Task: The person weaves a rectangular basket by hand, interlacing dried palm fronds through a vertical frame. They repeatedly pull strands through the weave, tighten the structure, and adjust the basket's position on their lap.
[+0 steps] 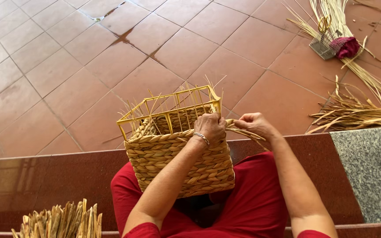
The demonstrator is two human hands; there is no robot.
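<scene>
A half-woven straw basket [173, 154] built on a yellow wire frame [155, 113] rests on my lap, over red trousers. My left hand [210, 128], with a silver bracelet at the wrist, grips the basket's upper right corner at the woven rim. My right hand [254, 124] sits just to the right of it and pinches a twisted straw strand [243, 131] that runs from the basket's edge. Thin straw ends stick up through the frame's top.
A bundle of dried straw stalks [62, 220] lies at the lower left. More loose straw [358, 112] lies on the tile floor at right, with a comb-like tool [322, 46] and a dark red cloth [345, 46] at the top right. A dark red stone step [45, 176] runs under me.
</scene>
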